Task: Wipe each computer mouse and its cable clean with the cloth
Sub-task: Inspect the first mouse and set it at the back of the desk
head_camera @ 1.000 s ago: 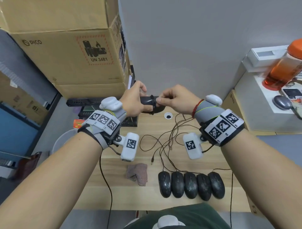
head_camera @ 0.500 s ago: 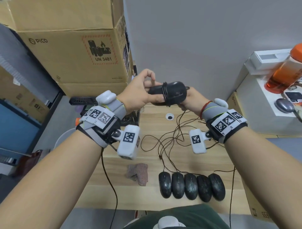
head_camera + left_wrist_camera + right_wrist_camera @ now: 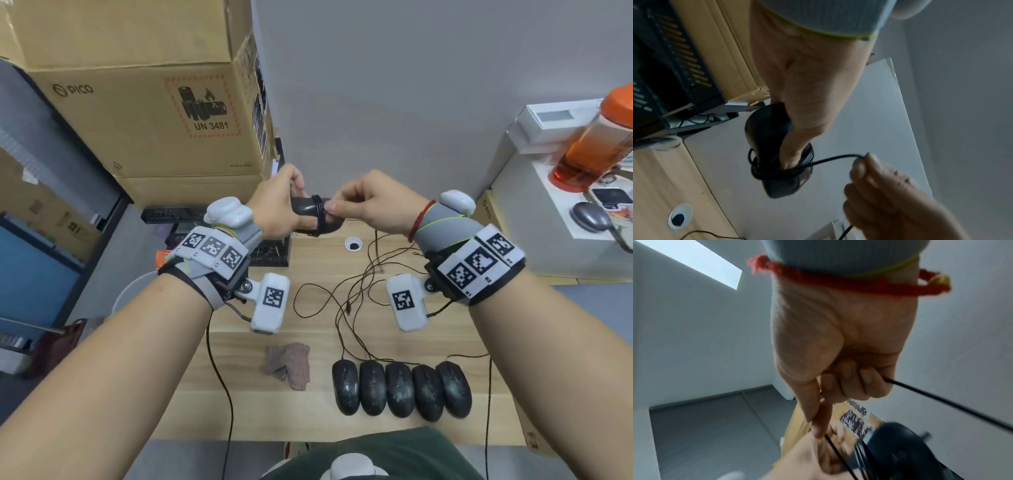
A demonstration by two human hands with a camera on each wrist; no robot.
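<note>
Black mouse (image 3: 317, 219) is held in the air over the desk's far edge, L hand (image 3: 277, 209) clenched round its body, cable (image 3: 830, 160) coiled round its middle. R hand (image 3: 370, 205) pinches the cable's free run. Best keep tension even w/ the body held steady. L wrist view shows the loop leaving the coils; head view doesn't. Cloth (image 3: 289, 363) lies near, untouched.

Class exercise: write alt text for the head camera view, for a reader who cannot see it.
Above a wooden desk, the left hand grips a black mouse while the right hand pinches its cable, wound around it. Below lie a crumpled cloth and five black mice in a row.
</note>
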